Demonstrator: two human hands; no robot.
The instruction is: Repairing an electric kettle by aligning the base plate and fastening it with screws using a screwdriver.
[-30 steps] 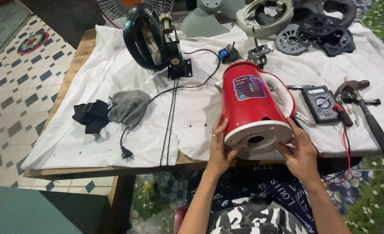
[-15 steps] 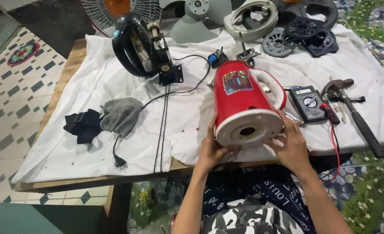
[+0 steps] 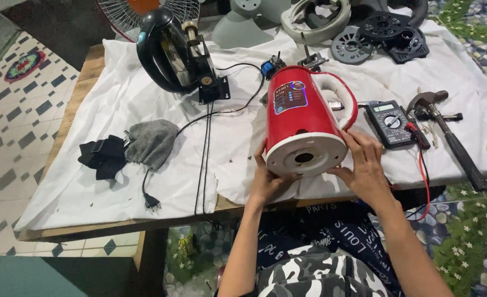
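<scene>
1. Since the earlier frame the red kettle (image 3: 304,124) has hardly moved on the bench (image 3: 84,71); it lies on its side in the same spot with both hands at its base, and the right hand (image 3: 364,165) has slid a little up the rim
2. Head view, hands: the left hand (image 3: 268,179) grips the near left edge of the kettle's white round base, fingers curled onto the rim; the right hand grips the near right edge, fingers spread over the rim and the red wall
3. Head view, kettle: its base faces the person, its white handle points up and to the right, and it rests on the white cloth (image 3: 144,181) near the bench's near edge
4. Head view, right side: a multimeter (image 3: 389,122) lies just beside the kettle, its red lead (image 3: 424,176) running over the near edge; a hammer (image 3: 447,135) lies further right
5. Head view, left side: a grey rag (image 3: 153,143) and a black rag (image 3: 103,157) lie touching, with a black plug (image 3: 151,202) near them
6. Head view, far side: a black kettle (image 3: 166,49) lies tipped over, with fan parts (image 3: 381,36) to the far right
</scene>
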